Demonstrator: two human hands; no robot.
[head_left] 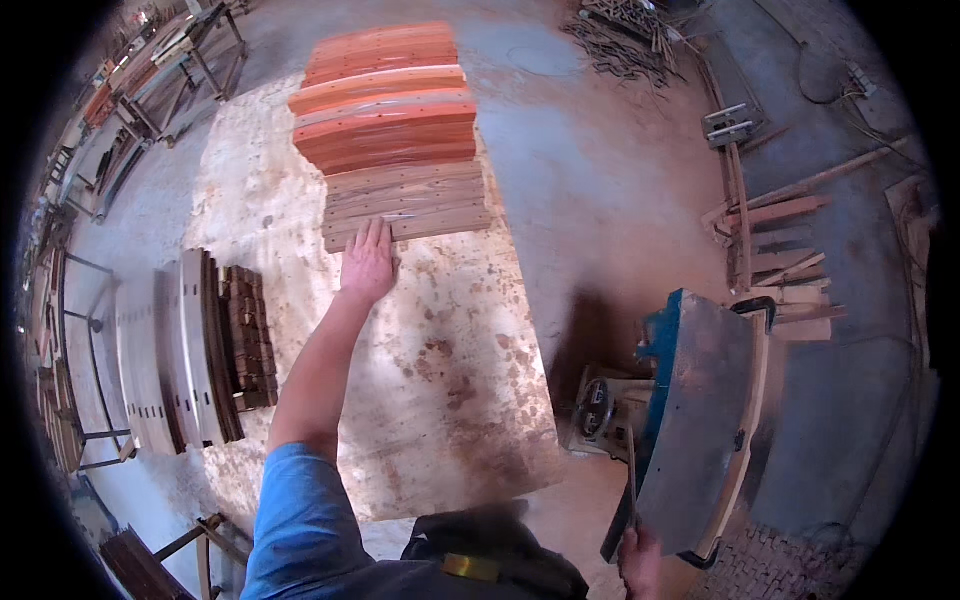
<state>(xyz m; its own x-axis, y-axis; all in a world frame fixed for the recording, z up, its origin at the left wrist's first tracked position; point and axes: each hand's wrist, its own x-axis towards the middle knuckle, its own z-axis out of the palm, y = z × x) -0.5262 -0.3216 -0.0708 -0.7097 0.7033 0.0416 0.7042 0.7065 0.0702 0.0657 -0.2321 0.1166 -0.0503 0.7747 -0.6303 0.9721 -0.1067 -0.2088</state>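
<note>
My left hand [370, 262] reaches forward, its fingers stretched out flat on the near edge of a row of brown wooden slats [410, 203]. Behind these, orange-coloured slats [390, 137] with small dark holes continue the row. At the lower right my right hand [638, 565] is closed around the near end of a thin narrow strip [632, 480], seen edge-on; its material is hard to tell. The strip stands beside a machine with a flat grey metal bed [705, 400] and a blue side. Part of my right hand is cut off by the lower edge.
The slats rest on a large stained wooden board [450, 400]. To its left stand stacks of curved slats [165, 360] and a pile of dark blocks [248, 335]. Wood offcuts [790, 265] and a heap of thin sticks [630, 40] lie on the right. Metal racks [190, 60] stand far left.
</note>
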